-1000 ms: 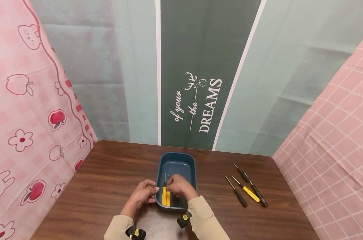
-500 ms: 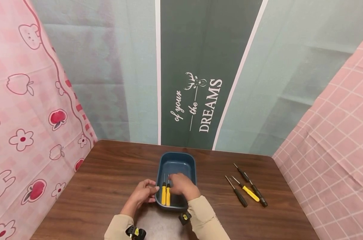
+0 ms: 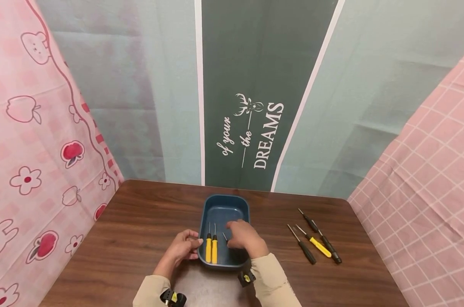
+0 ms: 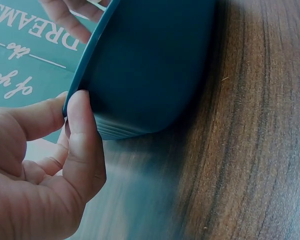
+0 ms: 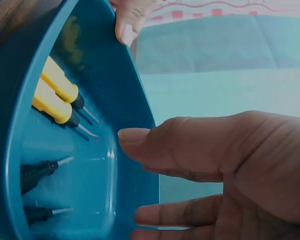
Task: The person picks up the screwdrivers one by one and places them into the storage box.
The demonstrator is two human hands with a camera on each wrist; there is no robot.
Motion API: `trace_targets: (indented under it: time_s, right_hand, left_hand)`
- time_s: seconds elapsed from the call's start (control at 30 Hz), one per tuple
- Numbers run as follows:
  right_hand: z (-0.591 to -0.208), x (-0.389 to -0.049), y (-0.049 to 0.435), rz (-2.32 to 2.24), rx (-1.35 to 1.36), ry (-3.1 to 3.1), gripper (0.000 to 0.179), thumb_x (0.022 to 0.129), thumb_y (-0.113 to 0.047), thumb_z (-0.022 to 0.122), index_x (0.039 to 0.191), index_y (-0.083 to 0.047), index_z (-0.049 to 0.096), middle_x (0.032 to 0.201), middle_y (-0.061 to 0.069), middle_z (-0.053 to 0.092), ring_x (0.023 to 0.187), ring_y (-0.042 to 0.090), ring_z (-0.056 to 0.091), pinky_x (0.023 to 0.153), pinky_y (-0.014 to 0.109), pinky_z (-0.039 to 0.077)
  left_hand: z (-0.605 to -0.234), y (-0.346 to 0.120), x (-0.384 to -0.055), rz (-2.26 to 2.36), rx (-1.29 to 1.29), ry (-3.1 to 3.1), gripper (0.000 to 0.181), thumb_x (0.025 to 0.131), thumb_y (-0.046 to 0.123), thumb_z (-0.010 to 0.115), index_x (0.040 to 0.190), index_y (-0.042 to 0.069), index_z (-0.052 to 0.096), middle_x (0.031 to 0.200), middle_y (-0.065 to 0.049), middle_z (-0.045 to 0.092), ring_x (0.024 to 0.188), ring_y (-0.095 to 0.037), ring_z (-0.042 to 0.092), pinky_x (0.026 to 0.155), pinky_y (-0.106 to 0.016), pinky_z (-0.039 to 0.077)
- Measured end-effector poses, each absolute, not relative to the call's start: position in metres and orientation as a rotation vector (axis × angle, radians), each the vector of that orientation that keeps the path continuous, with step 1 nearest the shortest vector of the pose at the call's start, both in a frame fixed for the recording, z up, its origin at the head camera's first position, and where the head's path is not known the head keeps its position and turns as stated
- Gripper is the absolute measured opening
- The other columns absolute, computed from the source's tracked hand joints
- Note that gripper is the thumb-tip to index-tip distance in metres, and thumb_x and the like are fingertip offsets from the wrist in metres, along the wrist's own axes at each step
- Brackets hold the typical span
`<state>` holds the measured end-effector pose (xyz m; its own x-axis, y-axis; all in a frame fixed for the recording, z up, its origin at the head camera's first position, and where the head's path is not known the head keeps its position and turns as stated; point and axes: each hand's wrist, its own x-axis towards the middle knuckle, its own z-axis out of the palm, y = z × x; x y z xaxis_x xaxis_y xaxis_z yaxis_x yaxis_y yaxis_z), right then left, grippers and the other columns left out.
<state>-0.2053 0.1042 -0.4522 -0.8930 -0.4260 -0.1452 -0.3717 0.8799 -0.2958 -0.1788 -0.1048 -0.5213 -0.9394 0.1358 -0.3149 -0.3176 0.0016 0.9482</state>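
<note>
A deep blue tray [image 3: 227, 213] stands on the table, and my left hand [image 3: 183, 246] pinches its left rim between thumb and finger. Two yellow-handled tools with thin shafts lie side by side along the tray's left wall; one [image 5: 52, 107] has a bent tip, the other [image 5: 60, 80] looks straight. Farther right inside are two black-handled tools, one [image 5: 37, 175] nearer the yellow pair and one [image 5: 40, 214] beyond it. Over the tray's right half hovers my right hand [image 3: 245, 238], thumb and fingers spread apart with nothing between them. It partly covers the black-handled tools in the head view.
Right of the tray, several more tools lie on the wooden table [image 3: 151, 213]: a black-handled screwdriver [image 3: 307, 252], a yellow-handled one [image 3: 321, 248] and dark-handled ones [image 3: 331, 250] behind it. Patterned cloths hang at the back and both sides.
My right hand has let go of the right yellow-handled tool and moved right across the tray, uncovering that tool and a black-handled tool's tip. My left hand keeps its place on the rim.
</note>
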Motion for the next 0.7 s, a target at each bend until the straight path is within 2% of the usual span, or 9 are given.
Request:
trace_targets:
  time_s: [0.7]
  right_hand:
    - [-0.441, -0.198, 0.143, -0.504, -0.526, 2.869, 0.045, 0.070, -0.009, 0.077, 0.111, 0.001, 0.062, 0.103, 0.018, 0.059, 0.092, 0.029, 0.056, 0.078, 0.043, 0.049]
  left_hand:
    - [-0.522, -0.106, -0.178, 2.026, -0.197, 1.953, 0.035, 0.087, 0.004, 0.062, 0.112, -0.010, 0.042, 0.076, -0.010, 0.050, 0.060, -0.017, 0.051, 0.051, -0.029, 0.053]
